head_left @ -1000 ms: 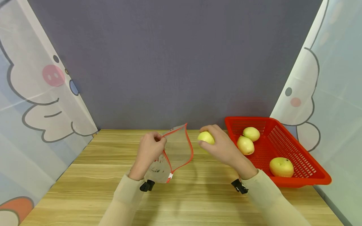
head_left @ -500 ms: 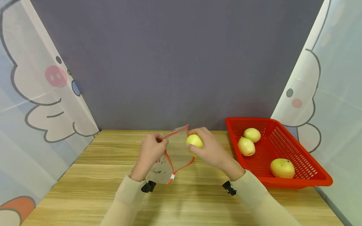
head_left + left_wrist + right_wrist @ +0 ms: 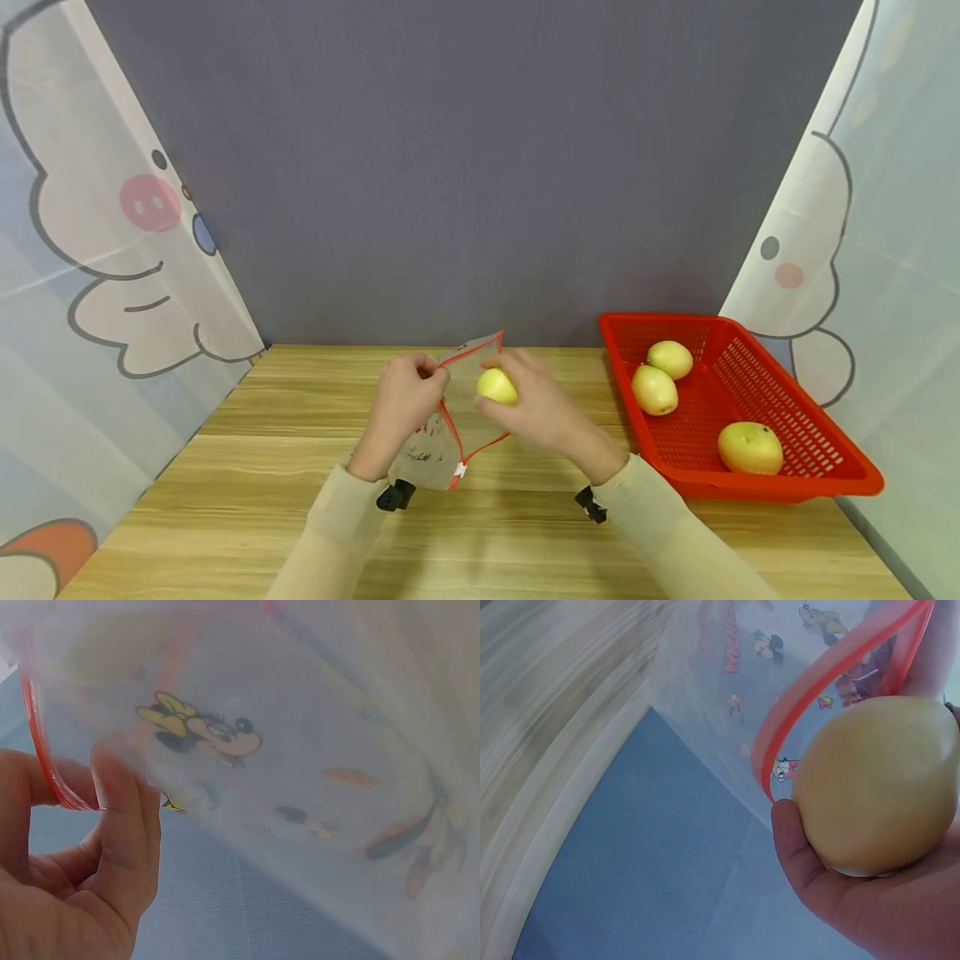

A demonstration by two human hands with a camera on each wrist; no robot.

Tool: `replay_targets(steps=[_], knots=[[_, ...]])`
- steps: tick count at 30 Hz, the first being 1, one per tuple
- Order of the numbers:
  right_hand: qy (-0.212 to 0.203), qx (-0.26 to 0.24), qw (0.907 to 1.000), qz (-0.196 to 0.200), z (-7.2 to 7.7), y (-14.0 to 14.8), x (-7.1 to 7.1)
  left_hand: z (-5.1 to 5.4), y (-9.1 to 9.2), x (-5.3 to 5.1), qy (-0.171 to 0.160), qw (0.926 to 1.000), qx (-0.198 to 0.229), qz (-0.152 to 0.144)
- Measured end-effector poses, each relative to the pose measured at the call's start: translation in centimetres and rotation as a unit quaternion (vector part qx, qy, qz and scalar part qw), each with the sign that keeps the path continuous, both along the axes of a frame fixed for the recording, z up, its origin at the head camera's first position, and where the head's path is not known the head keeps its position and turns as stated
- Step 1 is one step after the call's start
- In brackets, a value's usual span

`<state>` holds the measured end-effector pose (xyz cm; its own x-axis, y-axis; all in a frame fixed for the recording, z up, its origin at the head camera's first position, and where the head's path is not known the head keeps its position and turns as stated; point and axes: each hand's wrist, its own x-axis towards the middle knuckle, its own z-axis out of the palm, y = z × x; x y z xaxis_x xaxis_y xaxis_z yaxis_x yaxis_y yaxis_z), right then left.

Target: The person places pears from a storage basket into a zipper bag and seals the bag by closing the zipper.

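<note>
Here it is, a smooth, rounded, pale-yellow fruit (image 3: pixel 496 387), slightly oval, right at the mouth of the bag; how far inside, if at all, I cannot tell. Bright on top in the head view, it looks a duller tan-gold close up in the right wrist view, the skin even and faintly glossy, with a paler sliver along its lower edge. The right hand (image 3: pixel 536 407) has it firmly, thumb and fingers curved about its sides, opened only as wide as the fruit itself.

And the bag: a clear, thin plastic zip bag with red edging (image 3: pixel 423 454), cartoon characters printed on it, Minnie's yellow bow showing sharply in the left wrist view. Its mouth gapes wide, facing the fruit, with a small white slider (image 3: pixel 461 470) at the near corner. The left hand (image 3: pixel 402 393) pinches the red edge, thumb and fingers closed tightly on it.

Over to the person's right, a red, slotted plastic basket (image 3: pixel 693 429) holds three more: two pale-yellow oval fruits (image 3: pixel 654 390) touching at the far left, and one larger golden-yellow fruit (image 3: pixel 750 448) nearer the front, apart from them. All this on a wood-grain table (image 3: pixel 255 483), a plain grey backdrop (image 3: pixel 480 167) behind.
</note>
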<state>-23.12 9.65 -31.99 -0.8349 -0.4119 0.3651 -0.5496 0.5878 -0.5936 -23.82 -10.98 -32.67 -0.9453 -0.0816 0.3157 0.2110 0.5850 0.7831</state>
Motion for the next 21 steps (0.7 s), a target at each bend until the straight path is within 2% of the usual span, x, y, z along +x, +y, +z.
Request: replay_targets(steps=[21], knots=[[-0.006, 0.054, 0.9985, 0.007, -0.49, -0.58, 0.31, 0.16, 0.01, 0.08, -0.007, 1.0, -0.004, 0.003]])
